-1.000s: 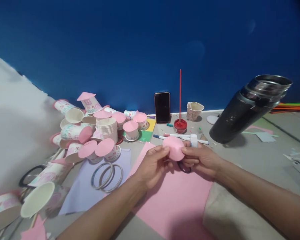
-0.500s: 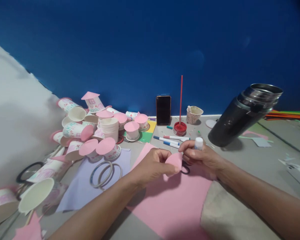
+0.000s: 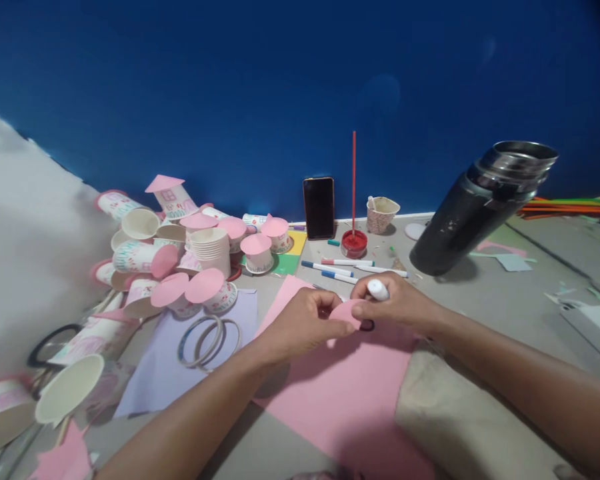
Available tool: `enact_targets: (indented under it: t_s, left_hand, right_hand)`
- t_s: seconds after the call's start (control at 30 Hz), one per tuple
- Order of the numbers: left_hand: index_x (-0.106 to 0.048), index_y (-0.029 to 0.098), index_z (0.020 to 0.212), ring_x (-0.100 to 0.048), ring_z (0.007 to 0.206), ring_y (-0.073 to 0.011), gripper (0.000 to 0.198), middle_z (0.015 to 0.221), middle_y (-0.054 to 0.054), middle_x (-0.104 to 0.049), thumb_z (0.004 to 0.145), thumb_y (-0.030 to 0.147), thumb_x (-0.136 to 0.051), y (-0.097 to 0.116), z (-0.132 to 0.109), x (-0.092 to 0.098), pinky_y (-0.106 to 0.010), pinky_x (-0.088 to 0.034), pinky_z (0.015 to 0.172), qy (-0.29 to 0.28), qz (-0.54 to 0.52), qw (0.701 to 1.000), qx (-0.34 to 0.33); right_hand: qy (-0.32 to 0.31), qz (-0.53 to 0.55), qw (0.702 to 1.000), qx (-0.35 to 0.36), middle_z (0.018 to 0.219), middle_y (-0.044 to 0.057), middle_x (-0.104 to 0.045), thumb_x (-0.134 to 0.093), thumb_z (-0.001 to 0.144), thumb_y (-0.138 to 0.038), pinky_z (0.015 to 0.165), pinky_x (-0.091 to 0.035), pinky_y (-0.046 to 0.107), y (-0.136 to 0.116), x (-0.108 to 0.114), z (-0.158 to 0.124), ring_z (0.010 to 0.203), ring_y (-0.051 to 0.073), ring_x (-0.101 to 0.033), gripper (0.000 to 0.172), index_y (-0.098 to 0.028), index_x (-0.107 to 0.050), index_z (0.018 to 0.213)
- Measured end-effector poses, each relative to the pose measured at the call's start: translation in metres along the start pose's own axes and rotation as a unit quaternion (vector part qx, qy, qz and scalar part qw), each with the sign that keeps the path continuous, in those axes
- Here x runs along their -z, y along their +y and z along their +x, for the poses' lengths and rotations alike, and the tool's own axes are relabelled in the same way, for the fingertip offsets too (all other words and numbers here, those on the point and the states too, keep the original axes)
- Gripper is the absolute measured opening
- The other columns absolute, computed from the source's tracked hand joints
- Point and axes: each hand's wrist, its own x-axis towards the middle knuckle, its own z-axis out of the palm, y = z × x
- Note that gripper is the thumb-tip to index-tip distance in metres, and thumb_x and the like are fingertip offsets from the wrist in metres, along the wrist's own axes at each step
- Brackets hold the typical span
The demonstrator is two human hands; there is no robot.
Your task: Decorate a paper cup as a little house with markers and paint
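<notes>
My left hand [image 3: 303, 323] is closed on a small pink paper piece [image 3: 343, 311], held just above a large pink paper sheet [image 3: 345, 393]. Its thumb and fingers pinch the piece's left edge. My right hand [image 3: 397, 305] is wrapped round a white glue stick [image 3: 378, 289] and its fingertips touch the right side of the pink piece. A dark ring, which looks like a scissors handle [image 3: 367, 325], lies under my right hand.
A heap of paper cups with pink paper roofs [image 3: 180, 260] fills the left. Bangles [image 3: 207, 340] lie on lilac paper [image 3: 173, 363]. Markers [image 3: 340, 268], a red lid with a stick [image 3: 353, 243], a phone [image 3: 319, 208], a small cup [image 3: 381, 214] and a tilted steel flask [image 3: 480, 207] stand behind.
The pink piece has been turned and lowered towards the sheet. My right hand has tilted the glue stick and closed in on the piece. The view has shifted slightly.
</notes>
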Motion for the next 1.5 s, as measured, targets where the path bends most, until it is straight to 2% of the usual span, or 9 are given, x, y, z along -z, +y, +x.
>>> enact_targets:
  t_s: [0.1,0.2,0.33,0.4,0.5,0.67,0.9,1.13,1.5]
  left_hand:
    - [-0.073,0.017,0.076,-0.061,0.066,-0.0158,0.023,0.071,-0.002,-0.071,0.068,0.033,-0.087,-0.002,0.003,0.001,-0.027,-0.044,0.066,0.057,-0.054,0.997,-0.025]
    - [-0.075,0.016,0.076,-0.061,0.070,-0.0154,0.023,0.076,-0.003,-0.073,0.069,0.034,-0.087,-0.003,0.005,0.002,-0.027,-0.046,0.070,0.083,-0.074,0.993,-0.050]
    - [-0.073,0.017,0.073,-0.059,0.065,-0.0146,0.021,0.070,-0.002,-0.070,0.072,0.034,-0.084,-0.006,0.007,0.004,-0.027,-0.045,0.066,0.085,-0.077,0.993,-0.033]
    - [-0.071,0.017,0.069,-0.058,0.064,-0.0144,0.018,0.068,-0.002,-0.069,0.071,0.031,-0.082,-0.007,0.008,0.004,-0.027,-0.044,0.065,0.082,-0.078,0.993,-0.020]
    - [-0.072,0.017,0.071,-0.060,0.068,-0.0154,0.017,0.071,-0.004,-0.072,0.072,0.030,-0.082,-0.008,0.009,0.003,-0.028,-0.044,0.066,0.080,-0.080,0.994,-0.009]
    - [-0.074,0.016,0.071,-0.060,0.067,-0.0153,0.025,0.072,-0.005,-0.074,0.072,0.038,-0.087,-0.010,0.012,0.003,-0.029,-0.046,0.069,0.104,-0.096,0.990,-0.020]
    - [-0.073,0.017,0.065,-0.060,0.068,-0.0172,0.031,0.068,-0.005,-0.073,0.070,0.043,-0.089,-0.013,0.013,0.006,-0.031,-0.043,0.069,0.116,-0.064,0.991,-0.026]
    - [-0.073,0.016,0.064,-0.060,0.069,-0.0181,0.032,0.068,-0.007,-0.073,0.070,0.045,-0.085,-0.011,0.012,0.005,-0.031,-0.045,0.070,0.114,-0.026,0.993,-0.015]
    - [-0.071,0.016,0.064,-0.055,0.069,-0.0169,0.030,0.068,-0.005,-0.070,0.070,0.045,-0.079,-0.012,0.013,0.008,-0.031,-0.041,0.069,0.117,0.005,0.993,0.002]
  right_hand:
    - [0.052,0.058,0.997,-0.001,0.060,-0.003,-0.061,-0.087,0.073,-0.048,0.056,-0.038,0.027,0.005,0.000,0.002,0.058,0.012,-0.050,0.033,-0.018,-0.074,0.076]
    - [0.068,0.061,0.996,0.008,0.058,-0.003,-0.057,-0.088,0.072,-0.050,0.055,-0.036,0.026,0.008,0.001,0.004,0.057,0.011,-0.045,0.035,-0.017,-0.075,0.071]
    - [0.062,0.037,0.997,0.010,0.067,0.001,-0.071,-0.088,0.074,-0.047,0.057,-0.042,0.026,0.006,0.001,0.004,0.061,0.013,-0.054,0.031,-0.018,-0.078,0.077]
    - [0.055,0.038,0.998,0.007,0.067,0.001,-0.074,-0.089,0.072,-0.044,0.056,-0.042,0.026,0.003,0.000,0.003,0.060,0.013,-0.057,0.029,-0.018,-0.079,0.079]
    - [0.037,0.038,0.999,0.010,0.062,0.000,-0.072,-0.086,0.075,-0.041,0.055,-0.042,0.027,0.000,-0.001,0.003,0.057,0.013,-0.057,0.024,-0.018,-0.079,0.076]
    - [0.061,0.043,0.997,0.025,0.066,0.001,-0.075,-0.086,0.076,-0.040,0.058,-0.045,0.028,0.005,-0.001,0.005,0.060,0.014,-0.060,0.022,-0.019,-0.080,0.073]
    - [0.029,0.026,0.999,0.017,0.061,0.001,-0.072,-0.081,0.081,-0.039,0.054,-0.042,0.028,0.007,-0.002,0.006,0.056,0.014,-0.059,0.021,-0.019,-0.079,0.074]
    - [0.034,0.011,0.999,-0.030,0.056,0.001,-0.068,-0.080,0.079,-0.039,0.052,-0.039,0.028,0.008,-0.005,0.004,0.053,0.014,-0.056,0.023,-0.018,-0.076,0.069]
    - [0.042,0.001,0.999,-0.021,0.057,0.002,-0.067,-0.079,0.076,-0.040,0.054,-0.042,0.030,0.010,-0.004,0.006,0.055,0.016,-0.057,0.022,-0.019,-0.075,0.067]
